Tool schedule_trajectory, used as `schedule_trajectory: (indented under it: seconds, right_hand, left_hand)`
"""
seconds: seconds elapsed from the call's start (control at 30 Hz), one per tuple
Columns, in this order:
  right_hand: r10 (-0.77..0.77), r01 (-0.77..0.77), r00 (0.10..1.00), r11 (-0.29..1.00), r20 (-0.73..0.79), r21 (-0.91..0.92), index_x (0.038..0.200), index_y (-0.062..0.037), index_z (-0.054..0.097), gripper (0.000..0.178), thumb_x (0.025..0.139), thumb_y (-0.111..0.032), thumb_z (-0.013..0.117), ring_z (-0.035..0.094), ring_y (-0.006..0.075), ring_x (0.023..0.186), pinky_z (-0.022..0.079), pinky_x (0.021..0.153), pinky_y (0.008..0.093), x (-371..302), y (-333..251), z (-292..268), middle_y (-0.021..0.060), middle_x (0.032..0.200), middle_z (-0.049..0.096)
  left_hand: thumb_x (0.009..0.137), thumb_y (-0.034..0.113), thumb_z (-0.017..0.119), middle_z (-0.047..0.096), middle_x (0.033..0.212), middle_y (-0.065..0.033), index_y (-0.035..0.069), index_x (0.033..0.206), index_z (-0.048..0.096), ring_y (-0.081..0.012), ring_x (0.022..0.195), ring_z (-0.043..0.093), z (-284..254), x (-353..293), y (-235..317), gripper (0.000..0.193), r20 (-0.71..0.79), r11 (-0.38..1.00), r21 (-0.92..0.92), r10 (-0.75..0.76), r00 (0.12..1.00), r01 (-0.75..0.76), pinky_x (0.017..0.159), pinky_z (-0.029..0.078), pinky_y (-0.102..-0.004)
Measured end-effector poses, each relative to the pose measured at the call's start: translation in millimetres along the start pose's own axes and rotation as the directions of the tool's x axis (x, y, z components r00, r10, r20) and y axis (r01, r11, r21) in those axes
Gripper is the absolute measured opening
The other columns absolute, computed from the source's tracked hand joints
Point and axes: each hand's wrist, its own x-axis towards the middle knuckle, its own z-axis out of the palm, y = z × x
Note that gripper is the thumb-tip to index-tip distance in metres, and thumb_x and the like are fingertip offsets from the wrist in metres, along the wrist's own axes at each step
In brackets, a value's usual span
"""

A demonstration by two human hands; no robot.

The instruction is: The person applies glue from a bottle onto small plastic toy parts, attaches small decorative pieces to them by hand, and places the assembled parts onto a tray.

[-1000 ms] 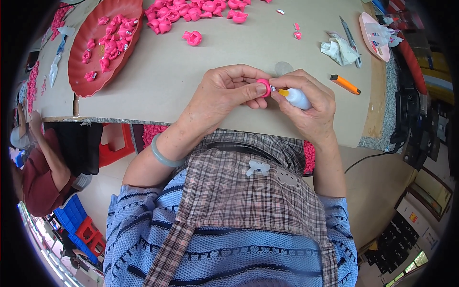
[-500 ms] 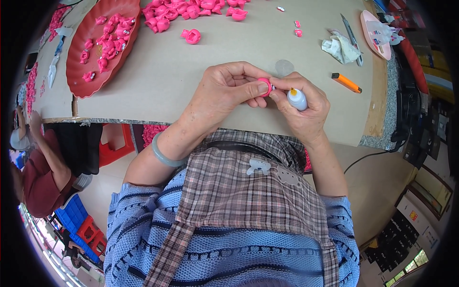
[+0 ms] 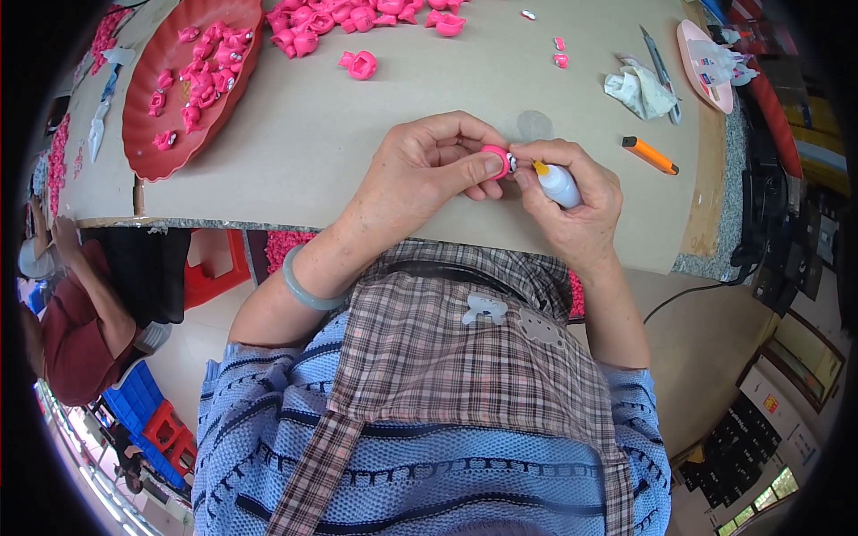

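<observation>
Between thumb and fingers, my left hand (image 3: 416, 174) pinches a small pink plastic piece (image 3: 499, 164) above the table's near edge. A small white-and-black part (image 3: 511, 163) shows on its right side. My right hand (image 3: 585, 207) is closed around a small white squeeze bottle (image 3: 560, 187) with a yellow nozzle, tilted toward the pink piece. The right thumb and index fingertips are just beside that piece; whether they touch it, I cannot tell. Farther off on the table lie a single pink piece (image 3: 359, 64) and a heap of similar ones (image 3: 335, 16).
A red scalloped tray (image 3: 143, 152) holds several pink pieces at the left. To the right are a crumpled tissue (image 3: 640, 94), a grey craft knife (image 3: 660, 71), an orange cutter (image 3: 651, 155) and a pink dish (image 3: 693, 45) of small bottles. Another person (image 3: 85, 330) sits at far left.
My right fingers have drawn slightly to the right, uncovering more of the white-and-black part. The bottle has tipped so its nozzle points more to the left. My left hand stays almost still.
</observation>
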Motion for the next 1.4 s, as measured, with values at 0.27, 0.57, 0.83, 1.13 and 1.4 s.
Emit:
schedule_trajectory:
  seconds: [0.27, 0.57, 0.83, 1.13, 1.4]
  right_hand:
    - [-0.097, 0.097, 0.995, 0.979, 0.009, -0.178, 0.089, -0.0043, 0.065, 0.019, 0.071, 0.001, 0.069, 0.065, 0.0163, 0.064, 0.049, 0.054, 0.0250, 0, -2, -3, 0.0074, 0.078, 0.067]
    - [-0.286, 0.287, 0.957, 0.910, 0.049, -0.298, 0.088, -0.0021, 0.063, 0.024, 0.067, -0.001, 0.073, 0.067, 0.0217, 0.067, 0.054, 0.055, 0.0293, -3, 3, 1, 0.0091, 0.077, 0.067]
    - [-0.309, 0.303, 0.951, 0.911, 0.023, -0.280, 0.088, -0.0011, 0.062, 0.022, 0.070, -0.002, 0.073, 0.067, 0.0218, 0.065, 0.053, 0.054, 0.0279, -7, 9, 3, 0.0097, 0.074, 0.065]
    - [-0.310, 0.303, 0.950, 0.912, 0.018, -0.277, 0.089, -0.0007, 0.062, 0.022, 0.070, -0.001, 0.072, 0.066, 0.0214, 0.065, 0.052, 0.053, 0.0279, -5, 12, 6, 0.0097, 0.074, 0.065]
    - [-0.305, 0.299, 0.952, 0.913, 0.025, -0.276, 0.090, -0.0006, 0.061, 0.024, 0.068, 0.001, 0.072, 0.066, 0.0216, 0.065, 0.052, 0.053, 0.0279, -6, 14, 8, 0.0102, 0.076, 0.065]
  left_hand:
    - [0.089, 0.006, 0.061, 0.066, 0.083, -0.0065, -0.002, 0.100, 0.062, -0.0095, 0.074, 0.064, 2, 0, 0, 0.015, -0.013, 0.999, 0.037, 0.008, 1.000, -0.008, 0.065, 0.052, -0.0200]
    - [0.088, 0.005, 0.061, 0.066, 0.083, -0.0069, -0.004, 0.099, 0.063, -0.0085, 0.073, 0.063, 3, -2, -5, 0.014, -0.050, 0.998, 0.044, 0.035, 0.998, -0.033, 0.063, 0.051, -0.0189]
    - [0.088, 0.004, 0.061, 0.066, 0.082, -0.0066, -0.003, 0.099, 0.063, -0.0085, 0.073, 0.063, 10, -4, -4, 0.014, -0.083, 0.999, 0.048, 0.022, 0.996, -0.018, 0.061, 0.050, -0.0187]
    - [0.088, 0.003, 0.061, 0.066, 0.082, -0.0070, -0.003, 0.099, 0.064, -0.0084, 0.073, 0.063, 9, -4, -3, 0.013, -0.098, 0.996, 0.081, 0.046, 0.994, -0.038, 0.061, 0.050, -0.0189]
    - [0.088, 0.002, 0.061, 0.066, 0.081, -0.0071, -0.003, 0.098, 0.063, -0.0086, 0.072, 0.063, 8, -3, -7, 0.012, -0.101, 0.995, 0.078, 0.075, 0.992, -0.067, 0.061, 0.051, -0.0196]
